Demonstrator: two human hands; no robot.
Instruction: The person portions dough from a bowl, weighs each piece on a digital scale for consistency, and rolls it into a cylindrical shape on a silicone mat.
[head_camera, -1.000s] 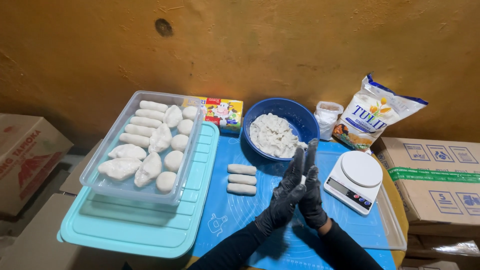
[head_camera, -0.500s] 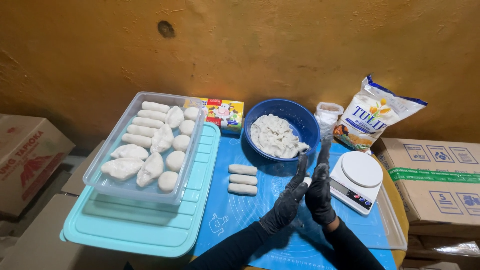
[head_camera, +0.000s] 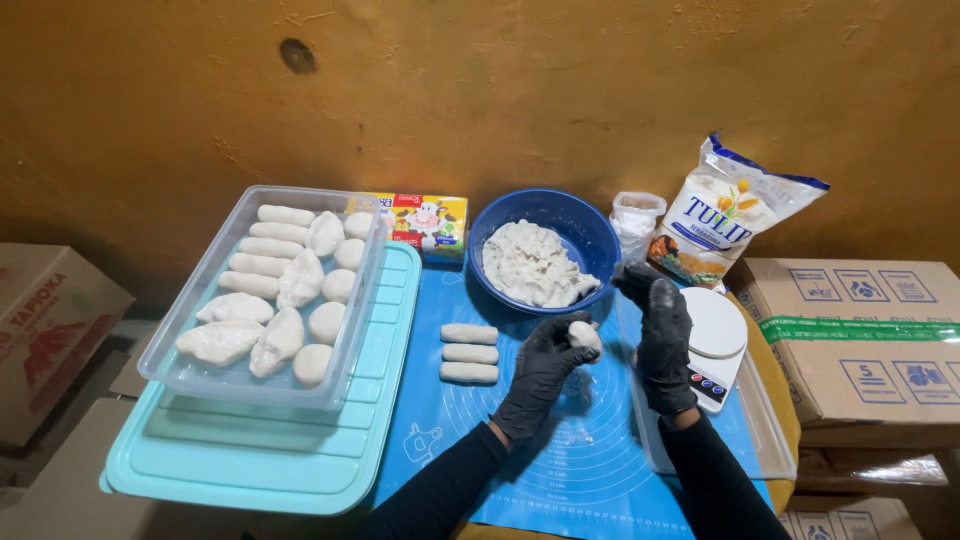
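Observation:
My left hand (head_camera: 545, 368), in a black glove, holds a small white dough piece (head_camera: 584, 334) at its fingertips above the blue mat (head_camera: 560, 470). My right hand (head_camera: 660, 335), also black-gloved, is raised beside it with fingers apart and holds nothing. A blue bowl (head_camera: 590, 232) of white dough stands just beyond both hands. Three shaped dough logs (head_camera: 469, 352) lie on the mat left of my left hand. A clear tray (head_camera: 215, 270) at the left holds several shaped dough pieces.
The clear tray rests on a turquoise lid (head_camera: 300, 455). A white kitchen scale (head_camera: 718, 345) sits right of my right hand, on a clear lid (head_camera: 765, 445). A flour bag (head_camera: 720, 215), small plastic bag (head_camera: 636, 212) and colourful box (head_camera: 430, 222) stand behind. Cardboard boxes (head_camera: 860, 335) flank the table.
My hands were pressed together rolling dough; they have come apart. The left hand now holds the dough piece, and the right hand has lifted away to the right.

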